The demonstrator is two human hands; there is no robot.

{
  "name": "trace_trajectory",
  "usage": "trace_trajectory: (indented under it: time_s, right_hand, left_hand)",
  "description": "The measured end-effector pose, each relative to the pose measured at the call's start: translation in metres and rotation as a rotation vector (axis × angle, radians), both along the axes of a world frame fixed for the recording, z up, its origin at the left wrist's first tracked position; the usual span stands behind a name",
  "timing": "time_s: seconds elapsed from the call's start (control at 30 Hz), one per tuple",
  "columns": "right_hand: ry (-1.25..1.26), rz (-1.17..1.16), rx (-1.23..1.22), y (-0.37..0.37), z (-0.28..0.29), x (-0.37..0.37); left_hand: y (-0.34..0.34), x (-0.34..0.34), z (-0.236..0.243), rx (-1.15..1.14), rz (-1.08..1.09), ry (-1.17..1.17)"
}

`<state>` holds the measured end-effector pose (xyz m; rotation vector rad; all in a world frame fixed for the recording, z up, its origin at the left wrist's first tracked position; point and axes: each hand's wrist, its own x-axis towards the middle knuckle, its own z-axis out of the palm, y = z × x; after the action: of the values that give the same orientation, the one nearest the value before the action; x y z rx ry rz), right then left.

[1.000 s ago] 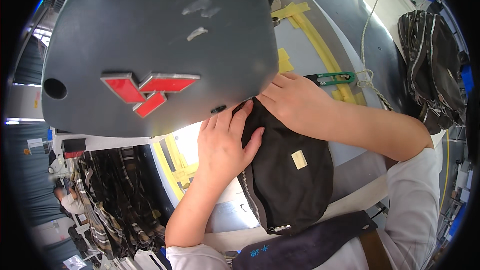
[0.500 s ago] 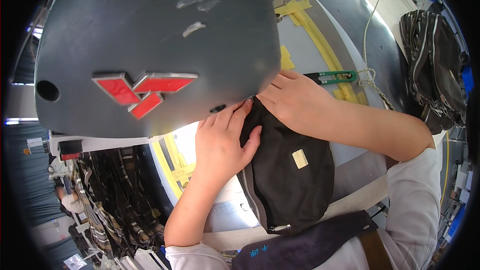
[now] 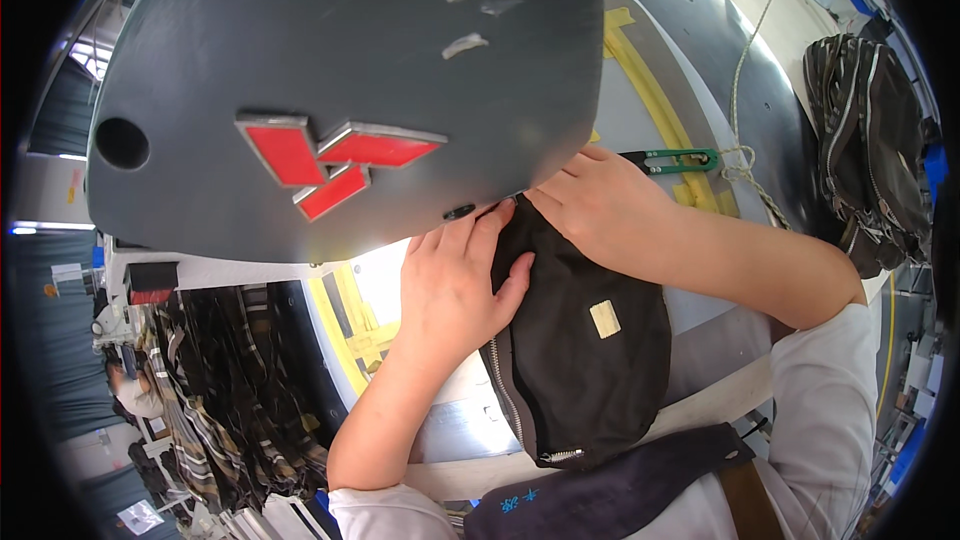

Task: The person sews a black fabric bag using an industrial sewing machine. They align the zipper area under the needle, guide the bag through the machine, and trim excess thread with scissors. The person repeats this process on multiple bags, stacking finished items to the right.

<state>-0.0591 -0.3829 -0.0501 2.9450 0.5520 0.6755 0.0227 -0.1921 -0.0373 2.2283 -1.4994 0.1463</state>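
Note:
A black fabric piece (image 3: 590,380) with a metal zipper (image 3: 507,390) along its left edge and a small cream patch (image 3: 605,319) lies below a dark grey sewing machine head (image 3: 400,60). My left hand (image 3: 460,285) rests at its upper left edge, fingers stretched forward and thumb apart on the cloth. On the upper right part of the cloth is my right hand (image 3: 605,205), its fingers bent and closed on the fabric. The machine head hides some fingertips of both hands and the far end of the cloth.
Green-handled thread snips (image 3: 680,161) lie beyond my right hand, near a cord (image 3: 740,90). Black zippered bags (image 3: 865,150) are piled at the far right. Dark plaid cloth (image 3: 240,380) hangs at the left. Yellow tape (image 3: 645,80) marks the worktop.
The machine head appears shifted to the right and a little up in the picture, as the view has turned slightly. Both hands keep nearly the same places on the black fabric piece.

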Motion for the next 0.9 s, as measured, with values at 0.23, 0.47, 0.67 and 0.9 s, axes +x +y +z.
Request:
trace_trajectory:
  time_s: [0.23, 0.47, 0.67, 0.9]
  right_hand:
    - [-0.012, 0.022, 0.034, -0.0005, -0.0011, -0.0002]
    - [-0.079, -0.017, 0.063, 0.0034, -0.0053, -0.0014]
    - [-0.031, -0.015, 0.057, 0.0023, -0.0024, -0.0010]
    - [-0.030, -0.004, 0.065, 0.0021, 0.0004, -0.0007]
  left_hand:
    - [0.0015, 0.0028, -0.0030, -0.053, 0.004, 0.039]
    - [0.0009, 0.0017, -0.0006, -0.002, -0.002, -0.049]
    - [-0.0005, 0.0009, -0.0001, -0.002, 0.003, -0.057]
    - [0.0006, 0.0005, 0.0020, 0.023, 0.009, -0.049]
